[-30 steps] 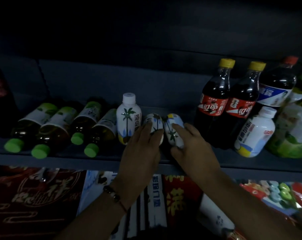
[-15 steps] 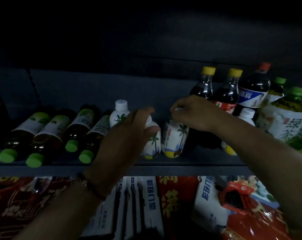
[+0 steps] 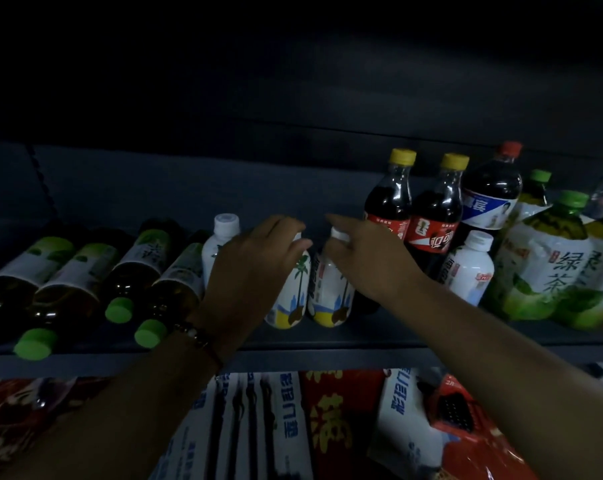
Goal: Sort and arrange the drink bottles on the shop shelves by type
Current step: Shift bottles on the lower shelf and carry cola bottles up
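Dim shop shelf [image 3: 327,353] w/ drink bottles in a row. Two white coconut-drink bottles stand upright side by side at shelf centre, near the front edge. Left hand [image 3: 255,268] curls over the top of the left coconut bottle [image 3: 289,299], fingers wrapped round its cap and shoulder. Right hand [image 3: 366,258] is at the right coconut bottle [image 3: 329,296], fingers pressed together round the cap, pinching it from above. Bottles nearly touching each other.

A third white bottle [image 3: 220,244] stands just left, partly behind the left hand. Further left, four tea bottles [image 3: 127,282] lie on their sides, green caps toward the near edge. Right of centre: two cola bottles [image 3: 411,220] w/ yellow caps, upright, a bigger dark soda bottle [image 3: 490,195] w/ red cap behind them, another white bottle [image 3: 469,271] in front, then large green tea bottles [image 3: 542,265] at far right. Beaded bracelet [image 3: 196,336] on left wrist. Below the shelf: red and white-blue packs [image 3: 327,427], text blurred.
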{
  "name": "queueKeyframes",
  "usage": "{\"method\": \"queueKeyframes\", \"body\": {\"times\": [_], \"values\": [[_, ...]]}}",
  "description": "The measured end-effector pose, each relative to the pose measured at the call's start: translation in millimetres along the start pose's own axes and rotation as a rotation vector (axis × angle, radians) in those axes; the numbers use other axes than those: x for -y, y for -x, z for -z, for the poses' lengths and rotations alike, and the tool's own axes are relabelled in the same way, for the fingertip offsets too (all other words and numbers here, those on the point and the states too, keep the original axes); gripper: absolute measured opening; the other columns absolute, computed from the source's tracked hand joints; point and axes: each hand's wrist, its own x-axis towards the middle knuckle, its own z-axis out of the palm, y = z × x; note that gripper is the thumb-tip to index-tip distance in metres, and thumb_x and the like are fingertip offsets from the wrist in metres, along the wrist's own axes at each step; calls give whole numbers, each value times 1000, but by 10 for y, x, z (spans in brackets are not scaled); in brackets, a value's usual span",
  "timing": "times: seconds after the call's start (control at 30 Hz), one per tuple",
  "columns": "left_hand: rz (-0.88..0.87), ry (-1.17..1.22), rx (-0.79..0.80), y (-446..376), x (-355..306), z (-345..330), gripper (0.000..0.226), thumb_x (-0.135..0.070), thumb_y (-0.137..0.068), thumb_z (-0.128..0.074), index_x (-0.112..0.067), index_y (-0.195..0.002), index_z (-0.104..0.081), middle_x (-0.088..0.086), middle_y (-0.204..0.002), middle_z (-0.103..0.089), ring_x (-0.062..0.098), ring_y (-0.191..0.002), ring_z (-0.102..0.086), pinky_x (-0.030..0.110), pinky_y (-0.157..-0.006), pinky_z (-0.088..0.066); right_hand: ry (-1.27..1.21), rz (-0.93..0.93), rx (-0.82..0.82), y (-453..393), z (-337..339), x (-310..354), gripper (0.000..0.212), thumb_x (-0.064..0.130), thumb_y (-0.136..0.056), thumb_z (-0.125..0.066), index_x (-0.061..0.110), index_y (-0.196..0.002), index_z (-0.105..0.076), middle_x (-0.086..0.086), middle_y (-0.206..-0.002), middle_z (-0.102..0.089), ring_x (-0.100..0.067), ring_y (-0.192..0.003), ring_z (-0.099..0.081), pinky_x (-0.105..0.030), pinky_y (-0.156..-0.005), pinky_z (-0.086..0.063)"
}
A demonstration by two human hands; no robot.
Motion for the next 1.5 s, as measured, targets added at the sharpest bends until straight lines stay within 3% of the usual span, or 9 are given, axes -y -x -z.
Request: {"method": "queueKeyframes", "body": {"times": [0.17,0.37,0.57,0.77,0.97,1.23,1.33,1.4,1.5], "values": [[324,146,389,45,-109,286,55,-45,-98,-34,-19,-146,-45,12,-153,-42,31,-136,-44,48,-105,-45,86,44,-36,4,-6,-118,50,30,-100,-49,22,-149,-39,-8,-125,-56,-21,-115,-55,-23,-89,-40],[472,-88,277,902,436,1147,59,-41,-89,-58,-7,-138,-54,23,-148,-42,40,-130,-46,46,-103,-41,197,239,-281,535,-158,369,55,41,-93,-50,25,-145,-43,-1,-138,-43,-18,-112,-52,-28,-87,-44],[550,-221,507,1338,860,1433,88,-79,-82,-45,-17,-145,-45,19,-150,-41,40,-140,-35,60,-106,-35,201,531,4,608,-1271,1034,73,50,-87,-53,25,-151,-29,-4,-155,-29,-22,-138,-27,-34,-110,-26],[410,-363,733,1347,1123,1390,90,-81,-74,-39,-26,-144,-50,14,-141,-54,48,-134,-41,66,-108,-27,241,449,140,413,-1693,1047,75,40,-95,-55,30,-156,-12,-6,-163,-6,-31,-150,-8,-45,-118,-21],[306,-333,549,1342,1193,1248,64,-37,-66,-88,-13,-122,-68,16,-116,-70,45,-118,-59,60,-101,-43,142,445,-17,371,-1879,953,59,31,-87,-72,24,-140,-49,-13,-155,-31,-37,-143,-31,-45,-102,-42],[320,-394,585,1218,1093,1081,46,-25,-63,-82,-1,-97,-64,25,-107,-69,45,-108,-63,54,-96,-46,153,609,-63,510,-1689,871,45,44,-90,-56,29,-132,-56,-13,-150,-42,-35,-133,-48,-45,-95,-51],[286,-385,560,1180,1121,1137,41,-27,-66,-76,-2,-97,-66,21,-104,-72,38,-97,-68,48,-95,-48,42,550,-56,559,-1383,1021,47,51,-90,-54,37,-134,-55,9,-151,-39,-7,-134,-42,-17,-104,-38],[289,-357,504,1121,1111,1270,42,-33,-70,-71,-3,-99,-67,16,-91,-72,33,-80,-69,38,-82,-47,-104,436,-18,558,-1096,1176,43,50,-88,-61,44,-130,-55,32,-136,-42,14,-123,-39,2,-95,-32],[365,-232,306,958,1040,1564,38,-34,-80,-59,-2,-99,-65,11,-72,-65,29,-59,-61,30,-53,-44,-274,310,-23,398,-708,1349,26,52,-87,-60,45,-112,-60,27,-97,-64,6,-87,-61,-14,-73,-51]]}}
